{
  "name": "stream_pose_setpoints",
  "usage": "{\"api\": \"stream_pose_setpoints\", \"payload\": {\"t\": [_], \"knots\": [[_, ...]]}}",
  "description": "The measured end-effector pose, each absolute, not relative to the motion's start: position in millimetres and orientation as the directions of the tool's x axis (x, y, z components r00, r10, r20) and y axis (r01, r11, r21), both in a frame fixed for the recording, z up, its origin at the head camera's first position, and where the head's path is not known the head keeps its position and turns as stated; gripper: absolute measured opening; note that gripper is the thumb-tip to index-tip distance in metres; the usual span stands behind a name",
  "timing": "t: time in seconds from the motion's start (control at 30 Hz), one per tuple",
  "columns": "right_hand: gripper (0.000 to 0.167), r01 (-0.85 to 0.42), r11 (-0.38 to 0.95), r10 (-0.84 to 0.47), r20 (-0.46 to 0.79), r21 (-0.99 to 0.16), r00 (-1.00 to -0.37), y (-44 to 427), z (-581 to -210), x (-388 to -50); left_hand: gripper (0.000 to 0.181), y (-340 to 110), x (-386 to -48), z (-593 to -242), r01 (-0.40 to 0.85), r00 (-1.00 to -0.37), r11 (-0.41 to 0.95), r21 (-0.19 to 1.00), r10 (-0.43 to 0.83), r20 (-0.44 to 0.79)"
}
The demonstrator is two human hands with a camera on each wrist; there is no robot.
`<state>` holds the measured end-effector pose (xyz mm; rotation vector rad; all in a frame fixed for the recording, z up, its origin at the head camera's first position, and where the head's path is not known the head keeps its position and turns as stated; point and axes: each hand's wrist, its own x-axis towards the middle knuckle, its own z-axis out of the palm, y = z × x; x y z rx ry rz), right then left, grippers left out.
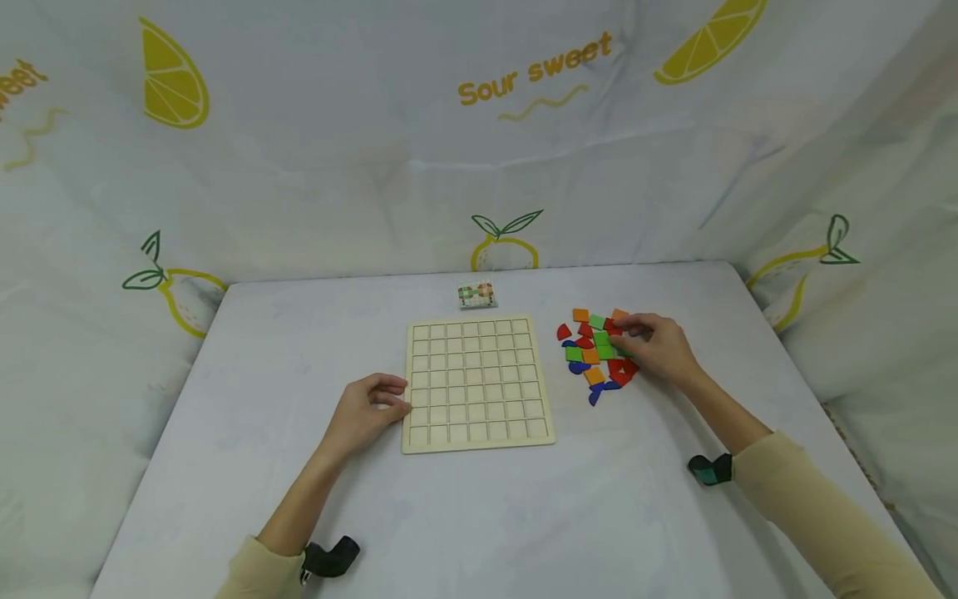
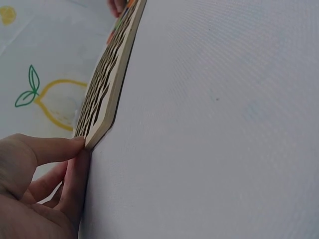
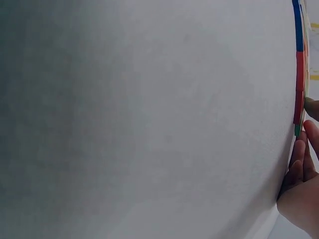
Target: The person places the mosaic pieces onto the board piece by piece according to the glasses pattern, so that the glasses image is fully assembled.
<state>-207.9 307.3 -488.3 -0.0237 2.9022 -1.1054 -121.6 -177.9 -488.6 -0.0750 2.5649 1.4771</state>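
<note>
A light wooden grid board (image 1: 479, 372) lies on the table with nothing in its cells. My left hand (image 1: 367, 416) touches its left edge with thumb and fingertips apart; in the left wrist view this hand (image 2: 45, 184) has its thumb at a corner of the board (image 2: 117, 84). Flat coloured pieces, among them a green square (image 1: 604, 345) and an orange square (image 1: 594, 376), lie in a loose group right of the board. My right hand (image 1: 659, 348) is over their right side, thumb and index parted by a red piece. The right wrist view shows only part of this hand (image 3: 301, 184) beside red pieces (image 3: 299, 74).
Behind the board lies a small patterned card or packet (image 1: 476, 294). A white cloth with lemon prints hangs at the back and sides of the table (image 1: 479, 516). Each wrist bears a dark device, the left one (image 1: 332, 556) near the front edge, the right one (image 1: 709, 470) beside the sleeve.
</note>
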Motion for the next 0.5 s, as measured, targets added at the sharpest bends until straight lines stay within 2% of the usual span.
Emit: {"api": "stream_pose_setpoints", "payload": {"t": [0.5], "knots": [[0.044,0.001,0.746,-0.019,-0.023,-0.666,-1.000,309.5,-482.6,-206.0,0.036,-175.9,-121.3,-489.2,-0.122,-0.986,0.514,0.849,0.039,-0.165]]}}
